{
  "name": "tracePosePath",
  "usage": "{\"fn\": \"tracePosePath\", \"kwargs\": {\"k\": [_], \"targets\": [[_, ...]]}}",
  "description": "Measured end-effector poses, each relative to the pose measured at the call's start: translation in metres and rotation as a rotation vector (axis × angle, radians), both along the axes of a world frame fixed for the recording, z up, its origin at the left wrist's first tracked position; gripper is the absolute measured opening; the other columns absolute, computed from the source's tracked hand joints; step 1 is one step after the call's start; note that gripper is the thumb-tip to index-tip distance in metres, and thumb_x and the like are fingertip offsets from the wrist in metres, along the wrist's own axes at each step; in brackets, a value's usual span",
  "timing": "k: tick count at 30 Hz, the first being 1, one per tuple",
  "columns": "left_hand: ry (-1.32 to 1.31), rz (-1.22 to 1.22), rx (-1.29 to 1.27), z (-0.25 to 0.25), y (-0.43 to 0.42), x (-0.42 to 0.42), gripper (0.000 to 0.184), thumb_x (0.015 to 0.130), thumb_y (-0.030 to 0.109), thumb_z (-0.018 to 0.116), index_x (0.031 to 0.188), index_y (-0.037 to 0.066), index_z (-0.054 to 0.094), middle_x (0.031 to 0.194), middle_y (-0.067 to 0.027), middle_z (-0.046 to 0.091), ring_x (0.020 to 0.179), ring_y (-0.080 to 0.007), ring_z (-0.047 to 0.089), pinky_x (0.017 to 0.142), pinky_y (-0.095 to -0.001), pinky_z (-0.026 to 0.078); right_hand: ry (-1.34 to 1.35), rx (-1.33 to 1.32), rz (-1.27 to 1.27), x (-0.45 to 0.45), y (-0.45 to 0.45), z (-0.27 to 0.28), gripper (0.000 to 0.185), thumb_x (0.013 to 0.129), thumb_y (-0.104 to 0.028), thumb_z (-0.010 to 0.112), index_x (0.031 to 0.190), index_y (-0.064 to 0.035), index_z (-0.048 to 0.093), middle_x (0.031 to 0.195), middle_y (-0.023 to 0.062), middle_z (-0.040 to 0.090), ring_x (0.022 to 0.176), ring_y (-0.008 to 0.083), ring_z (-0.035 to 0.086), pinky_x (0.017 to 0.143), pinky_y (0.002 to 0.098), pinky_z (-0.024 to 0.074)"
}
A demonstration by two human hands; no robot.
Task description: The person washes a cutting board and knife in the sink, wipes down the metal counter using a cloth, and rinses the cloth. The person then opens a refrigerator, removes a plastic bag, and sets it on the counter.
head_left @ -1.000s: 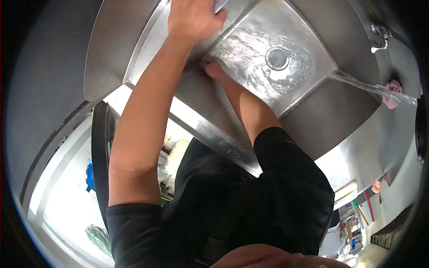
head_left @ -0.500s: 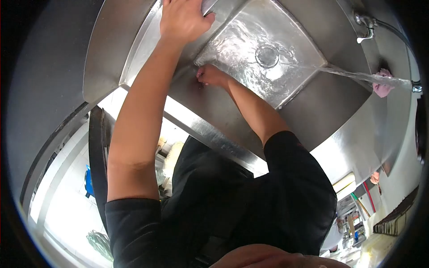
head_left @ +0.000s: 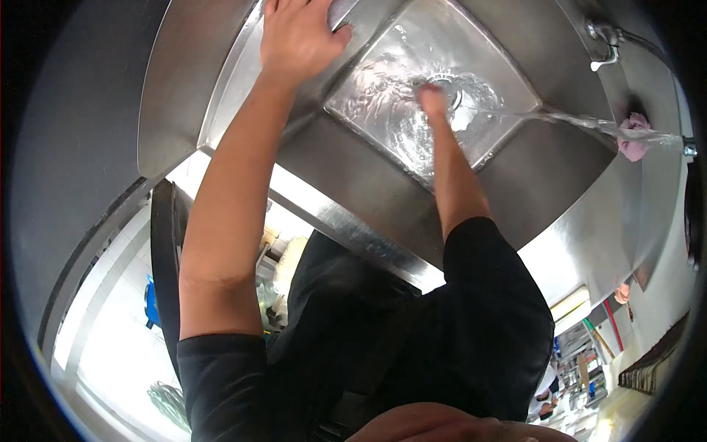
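My left hand (head_left: 300,40) rests on the sink's left rim, thumb apart from the fingers and nothing visible in the grip. The fingertips run out of the top of the view. Over the floor of the steel sink (head_left: 383,175), my right hand (head_left: 433,99) is beside the round drain (head_left: 451,90). Motion blurs its fingers, so I cannot see whether they hold anything. Rippling water (head_left: 383,85) covers the sink's bottom. A stream of water (head_left: 582,121) runs in from a spout (head_left: 688,146) at the right.
A pink cloth (head_left: 633,138) is bunched near the spout. Above it, a second tap (head_left: 605,51) is fixed to the wall side. The sink's front edge (head_left: 353,239) lies against my body. Shelves with items (head_left: 582,368) stand at the lower right.
My right hand has moved from the sink's near left wall, rightward and away from me, to the drain. My left hand has stayed on the rim.
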State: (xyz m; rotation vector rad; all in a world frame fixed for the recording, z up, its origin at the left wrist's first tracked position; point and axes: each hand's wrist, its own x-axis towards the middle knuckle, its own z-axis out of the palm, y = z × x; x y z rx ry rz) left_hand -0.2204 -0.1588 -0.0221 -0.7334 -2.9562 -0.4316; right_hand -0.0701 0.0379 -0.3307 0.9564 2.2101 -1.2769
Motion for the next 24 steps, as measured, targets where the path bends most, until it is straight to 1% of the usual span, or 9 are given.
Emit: {"fn": "tracePosePath", "kwargs": {"k": [1,2,3,8,12,17,19,21,24], "targets": [[0.000,0.006,-0.002,-0.001,-0.002,0.000,0.066,0.066,0.018,0.070,0.128,0.014,0.047,0.140,-0.0164,0.039,0.129,-0.0355,0.036,0.107,-0.0459,0.027,0.294,0.304,0.357,0.016,0.037,-0.083,0.022,0.078,-0.024,0.056,0.083,-0.0065,0.070,0.085,0.0175,0.069,0.079,0.0304,0.067,0.067,0.0424,0.0524],[0.009,-0.003,0.008,-0.002,-0.002,-0.001,0.067,0.066,0.017,0.070,0.128,0.014,0.048,0.140,-0.0165,0.039,0.130,-0.0355,0.035,0.107,-0.0460,0.027,0.042,0.260,0.000,0.009,0.036,-0.039,0.027,0.077,-0.027,0.055,0.084,-0.0048,0.070,0.092,0.0198,0.068,0.092,0.0351,0.065,0.077,0.0421,0.0525],[0.016,-0.014,0.018,-0.003,-0.002,0.000,0.067,0.066,0.017,0.070,0.129,0.013,0.048,0.140,-0.0166,0.039,0.130,-0.0355,0.035,0.108,-0.0460,0.027,-0.153,0.294,0.055,0.001,0.041,-0.021,0.030,0.077,-0.026,0.053,0.089,-0.0030,0.069,0.098,0.0213,0.067,0.098,0.0374,0.063,0.086,0.0418,0.0505],[0.032,-0.010,-0.007,-0.007,-0.003,0.000,0.067,0.065,0.016,0.070,0.128,0.013,0.048,0.140,-0.0165,0.039,0.129,-0.0357,0.036,0.107,-0.0459,0.027,-0.169,0.499,0.700,0.006,0.044,-0.054,0.031,0.084,-0.025,0.051,0.098,-0.0053,0.069,0.113,0.0188,0.064,0.102,0.0343,0.063,0.086,0.0420,0.0505],[-0.018,0.000,0.015,0.001,0.001,0.001,0.068,0.065,0.016,0.071,0.129,0.013,0.048,0.140,-0.0159,0.039,0.129,-0.0353,0.036,0.108,-0.0458,0.026,-0.227,0.372,0.404,0.011,0.046,-0.091,0.029,0.087,-0.022,0.048,0.098,-0.0051,0.069,0.114,0.0180,0.063,0.105,0.0325,0.062,0.087,0.0414,0.0502],[0.013,-0.001,-0.015,-0.006,-0.004,0.001,0.069,0.068,0.022,0.072,0.132,0.019,0.046,0.144,-0.0101,0.037,0.134,-0.0299,0.032,0.109,-0.0444,0.024,-0.143,0.469,1.135,0.017,0.043,-0.029,0.029,0.085,-0.017,0.047,0.092,-0.0041,0.072,0.109,0.0147,0.066,0.104,0.0269,0.062,0.084,0.0395,0.0508],[0.072,-0.025,-0.010,-0.015,-0.008,-0.003,0.068,0.071,0.026,0.072,0.134,0.024,0.045,0.145,-0.0047,0.037,0.135,-0.0251,0.032,0.110,-0.0429,0.024,-0.045,0.525,1.087,0.040,0.037,-0.009,0.028,0.085,-0.019,0.049,0.096,-0.0039,0.070,0.106,0.0150,0.067,0.104,0.0272,0.060,0.084,0.0400,0.0495],[0.078,-0.020,-0.019,-0.017,-0.013,-0.003,0.067,0.072,0.026,0.072,0.133,0.024,0.047,0.145,-0.0046,0.037,0.134,-0.0251,0.033,0.110,-0.0429,0.024,-0.049,0.137,0.325,0.065,0.021,0.034,0.026,0.086,-0.022,0.051,0.094,-0.0029,0.067,0.099,0.0174,0.067,0.098,0.0304,0.061,0.082,0.0413,0.0484],[0.116,-0.050,-0.014,-0.016,-0.023,-0.003,0.067,0.072,0.028,0.070,0.133,0.024,0.046,0.144,-0.0065,0.038,0.134,-0.0249,0.032,0.111,-0.0432,0.022,0.172,0.072,0.270,0.111,0.003,0.152,0.027,0.088,-0.023,0.051,0.092,0.0005,0.062,0.092,0.0220,0.065,0.090,0.0385,0.060,0.079,0.0441,0.0477]]}}
